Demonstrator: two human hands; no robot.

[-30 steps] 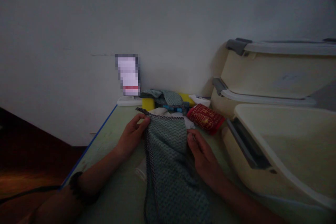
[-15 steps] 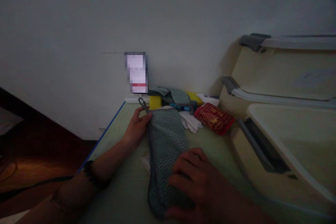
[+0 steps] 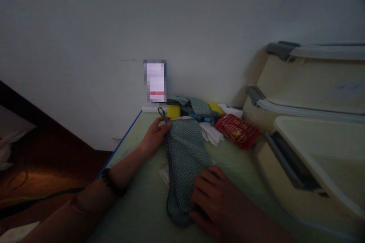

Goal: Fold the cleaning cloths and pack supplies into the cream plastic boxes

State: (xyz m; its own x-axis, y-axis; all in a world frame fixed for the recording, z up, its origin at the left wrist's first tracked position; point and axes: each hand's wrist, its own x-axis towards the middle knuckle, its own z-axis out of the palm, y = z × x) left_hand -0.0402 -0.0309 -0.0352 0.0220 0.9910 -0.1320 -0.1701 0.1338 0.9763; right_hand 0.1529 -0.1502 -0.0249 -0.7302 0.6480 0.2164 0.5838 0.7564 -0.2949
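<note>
A grey-green woven cleaning cloth [image 3: 186,146] with a darker bound edge and a hanging loop lies lengthwise on the table, its left side folded over. My left hand [image 3: 156,133] is closed on its far left corner, thumb on top, just below the loop. Over the near right edge of the cloth, my right hand [image 3: 213,193] has its fingers curled close together, gripping the edge; the thumb is low and dim. Something white [image 3: 164,174] shows from under the cloth's left side.
Against the wall stands a phone [image 3: 156,81] with a blurred screen. Beside it are a yellow sponge [image 3: 173,112], another grey-green cloth [image 3: 199,107], white fabric [image 3: 211,133] and a red packet [image 3: 238,131]. Cream storage bins [image 3: 285,171] with grey latches fill the right side.
The view has shifted slightly, moving the scene to the right. My right hand's fingers have drawn closer together at the cloth's near right edge. My left hand keeps the far corner.
</note>
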